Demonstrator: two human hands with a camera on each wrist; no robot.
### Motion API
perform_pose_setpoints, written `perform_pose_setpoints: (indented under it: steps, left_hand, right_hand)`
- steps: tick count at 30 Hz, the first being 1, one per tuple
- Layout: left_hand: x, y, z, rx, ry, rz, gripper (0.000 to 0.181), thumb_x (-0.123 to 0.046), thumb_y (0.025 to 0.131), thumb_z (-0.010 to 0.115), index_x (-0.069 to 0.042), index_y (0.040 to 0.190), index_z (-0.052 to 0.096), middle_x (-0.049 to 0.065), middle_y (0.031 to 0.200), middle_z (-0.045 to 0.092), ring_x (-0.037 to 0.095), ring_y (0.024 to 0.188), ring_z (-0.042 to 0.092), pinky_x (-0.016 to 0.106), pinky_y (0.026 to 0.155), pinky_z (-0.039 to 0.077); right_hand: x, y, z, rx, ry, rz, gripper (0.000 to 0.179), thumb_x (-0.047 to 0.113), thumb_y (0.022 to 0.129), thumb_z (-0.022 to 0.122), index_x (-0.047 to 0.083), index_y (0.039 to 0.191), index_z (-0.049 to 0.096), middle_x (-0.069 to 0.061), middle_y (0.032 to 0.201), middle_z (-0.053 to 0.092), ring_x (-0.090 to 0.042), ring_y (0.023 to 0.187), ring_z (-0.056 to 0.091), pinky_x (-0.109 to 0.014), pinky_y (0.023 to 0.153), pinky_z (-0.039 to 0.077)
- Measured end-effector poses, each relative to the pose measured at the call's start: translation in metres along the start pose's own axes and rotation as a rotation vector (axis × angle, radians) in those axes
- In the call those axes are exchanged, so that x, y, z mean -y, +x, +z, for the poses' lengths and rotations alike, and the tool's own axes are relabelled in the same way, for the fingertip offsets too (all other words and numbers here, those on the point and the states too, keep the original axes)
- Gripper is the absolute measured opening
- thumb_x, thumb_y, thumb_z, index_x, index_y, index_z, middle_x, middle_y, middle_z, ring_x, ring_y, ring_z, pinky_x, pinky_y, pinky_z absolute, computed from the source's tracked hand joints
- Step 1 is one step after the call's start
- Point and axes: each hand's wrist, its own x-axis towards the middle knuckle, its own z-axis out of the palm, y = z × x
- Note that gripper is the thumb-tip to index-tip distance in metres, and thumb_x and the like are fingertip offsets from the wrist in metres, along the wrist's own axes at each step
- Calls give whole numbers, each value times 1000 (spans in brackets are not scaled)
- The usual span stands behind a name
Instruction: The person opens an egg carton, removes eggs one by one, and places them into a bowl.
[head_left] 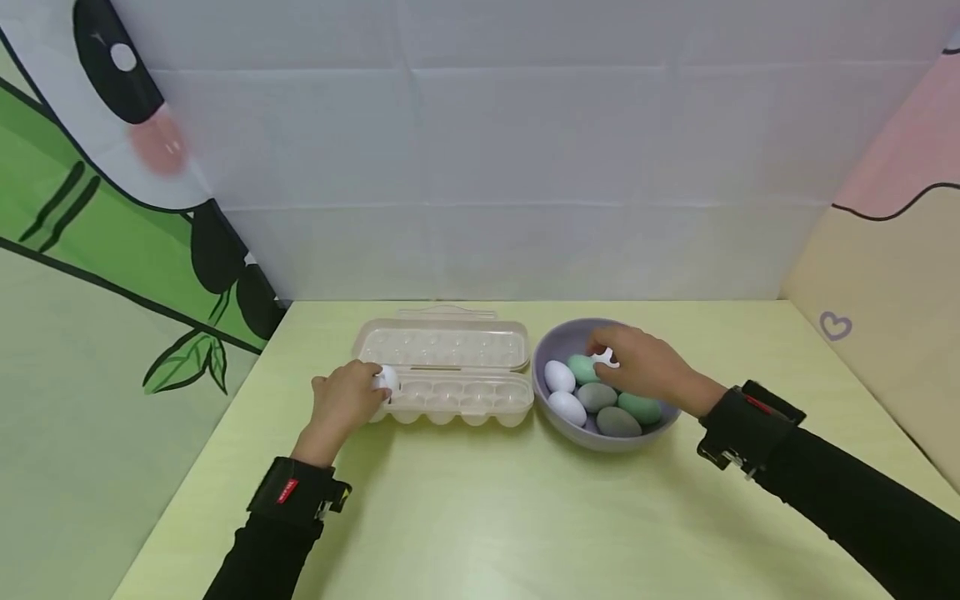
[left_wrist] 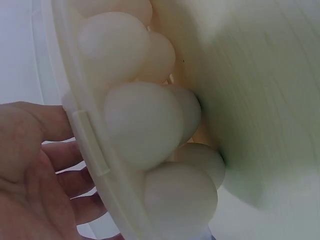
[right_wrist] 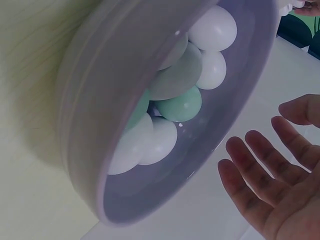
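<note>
My left hand [head_left: 347, 400] holds a white egg [head_left: 386, 379] at the left end of an open beige egg carton [head_left: 457, 414]. In the left wrist view the carton's rounded cups [left_wrist: 145, 125] stand in front, and the fingers reach behind its rim; the egg is hidden there. Over a purple bowl [head_left: 543, 350] hovers my right hand [head_left: 637, 362], beside a white egg [head_left: 606, 358]. The right wrist view shows that hand [right_wrist: 280, 180] with spread fingers and nothing between them. Inside the bowl lie white eggs [head_left: 567, 408], green eggs [head_left: 640, 407] and grey eggs [head_left: 597, 397].
The carton's lid [head_left: 442, 344] lies back, away from me. Carton and bowl stand close side by side on a pale yellow table [head_left: 480, 517]. A white backdrop [head_left: 480, 167] rises behind, with printed panels [head_left: 885, 267] at both sides.
</note>
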Motion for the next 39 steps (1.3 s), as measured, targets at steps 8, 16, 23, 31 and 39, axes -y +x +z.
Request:
perform_pose_setpoints:
  steps: [8,16,23,31,39]
  left_hand:
    - [1,1,2,-128,-54,37,34,-19,80,66,0,108,59,19,95,57,35,85,55,56,70,40]
    - [-13,2,-7,-295,-314,132,36,-14,81,66,-1,113,56,18,103,54,30,92,52,45,76,45]
    - [-51,-12,-20,-368,-720,238,35,-14,77,71,-6,109,59,9,104,54,20,90,55,33,69,50]
    - [-118,-18,-3,-324,-1010,290,33,-8,77,69,0,107,57,14,105,53,26,92,55,36,76,50]
    - [-168,-16,11,-270,-1148,276,30,-2,79,65,5,106,54,18,107,52,28,96,53,39,79,49]
  right_hand:
    - [-2,-2,2,-5,2,9,17,16,83,56,15,100,58,-3,101,60,-20,87,55,-38,73,47]
    - [11,8,2,-21,-5,-6,15,17,83,58,17,98,58,2,96,60,-16,83,55,-35,71,47]
    - [39,10,11,18,147,-93,18,16,84,60,15,101,56,1,95,58,-12,82,53,-31,70,47]
    - [56,21,24,48,414,-188,53,22,85,62,19,129,32,3,120,44,-13,98,51,-31,80,48]
    - [48,26,26,-56,384,-297,42,21,87,59,18,122,36,6,116,42,-11,90,50,-27,73,47]
